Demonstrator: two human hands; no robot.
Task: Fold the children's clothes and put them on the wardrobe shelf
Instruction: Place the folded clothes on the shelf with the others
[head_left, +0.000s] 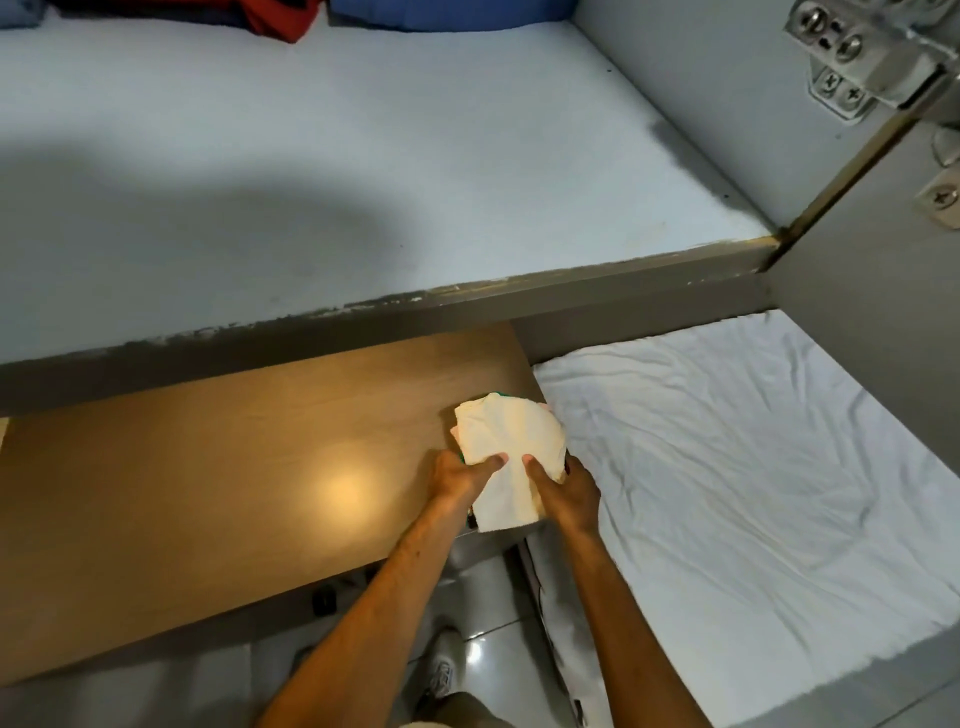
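Left hand (461, 475) and right hand (563, 486) both gripping a soft cream folded garment (506, 447), thumbs pressing on top, bundle hovering over the smooth tan wood-grain counter (208, 467), beside a rumpled white bed sheet (753, 467), below the pale grey wardrobe shelf (363, 182).

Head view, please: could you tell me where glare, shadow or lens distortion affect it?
Head view: a round glare spot on the glossy wooden table; a broad soft shadow across the pale grey wardrobe shelf; wide-angle bending of the shelf's front edge; the metal door hinge looks slightly soft.
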